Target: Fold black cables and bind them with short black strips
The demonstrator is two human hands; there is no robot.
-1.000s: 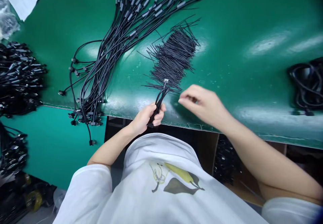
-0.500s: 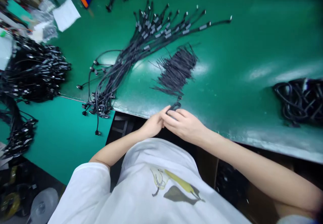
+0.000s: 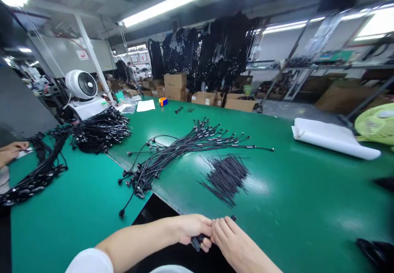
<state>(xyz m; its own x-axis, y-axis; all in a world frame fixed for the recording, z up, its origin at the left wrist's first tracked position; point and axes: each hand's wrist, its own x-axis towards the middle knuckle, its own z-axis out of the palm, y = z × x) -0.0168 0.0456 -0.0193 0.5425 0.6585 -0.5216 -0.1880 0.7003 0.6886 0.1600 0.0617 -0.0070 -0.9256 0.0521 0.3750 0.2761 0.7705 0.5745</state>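
Note:
My left hand (image 3: 195, 228) is closed around a folded black cable (image 3: 195, 243), one end of which pokes out below the fingers. Against it, my right hand (image 3: 227, 237) pinches the same cable, its fingertips touching the left ones; a small black connector (image 3: 234, 218) shows just beyond the knuckles. Most of the cable is hidden by my fingers. Ahead lies a pile of short thin black ties (image 3: 229, 176). Behind that, a spread bundle of black cables (image 3: 181, 143) with grey tags and plugs stretches across the green table (image 3: 292, 191).
At left are a heap of black cables (image 3: 101, 131), a white fan (image 3: 81, 85) and another person's hands (image 3: 15, 147). A white paper roll (image 3: 334, 137) and a yellow-green fan (image 3: 377, 123) stand at right. Farther back are an orange-blue tape roll (image 3: 163, 101) and cardboard boxes (image 3: 175, 85).
My view has tilted up from the table to the room. Both hands stay together on the cable at the table edge, and the right fingers have moved in closer over it.

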